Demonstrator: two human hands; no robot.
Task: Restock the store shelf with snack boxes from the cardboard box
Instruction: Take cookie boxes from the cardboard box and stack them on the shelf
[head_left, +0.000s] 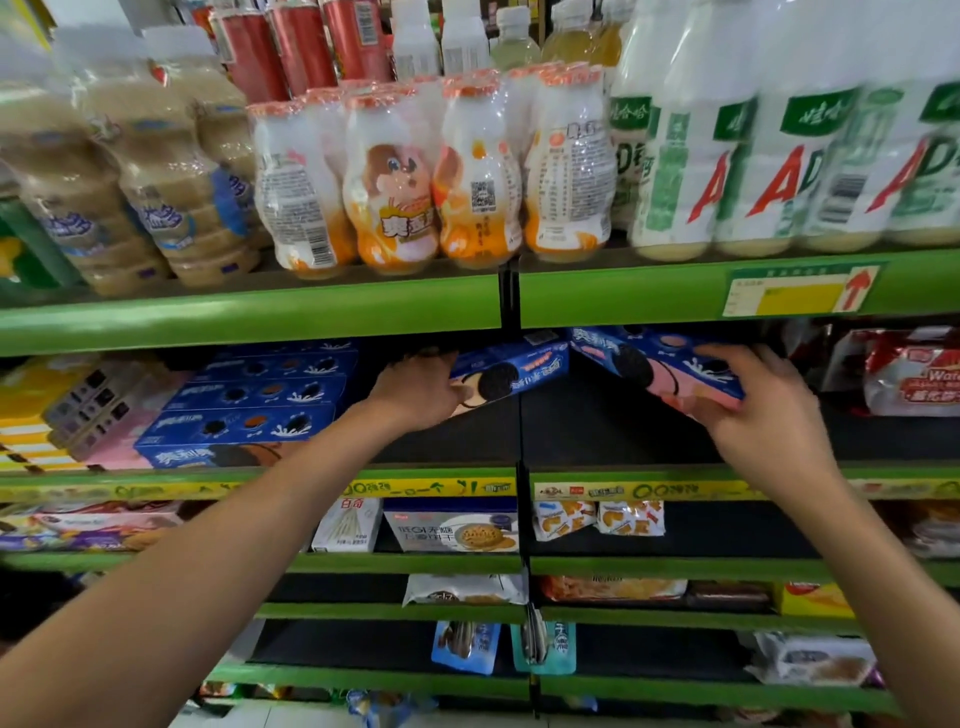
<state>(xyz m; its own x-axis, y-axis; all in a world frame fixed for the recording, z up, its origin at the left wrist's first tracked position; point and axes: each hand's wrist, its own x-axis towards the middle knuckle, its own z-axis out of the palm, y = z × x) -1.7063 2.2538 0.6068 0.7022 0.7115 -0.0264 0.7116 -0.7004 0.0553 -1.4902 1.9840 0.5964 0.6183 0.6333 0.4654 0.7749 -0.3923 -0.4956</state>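
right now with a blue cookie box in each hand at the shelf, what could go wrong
1. The left hand and right hand each hold a blue cardboard cookie box tilted in mid-air; either might slip.
2. Both boxes sit just under the green shelf edge and could knock it.
3. The black upright divider between them may snag a box.
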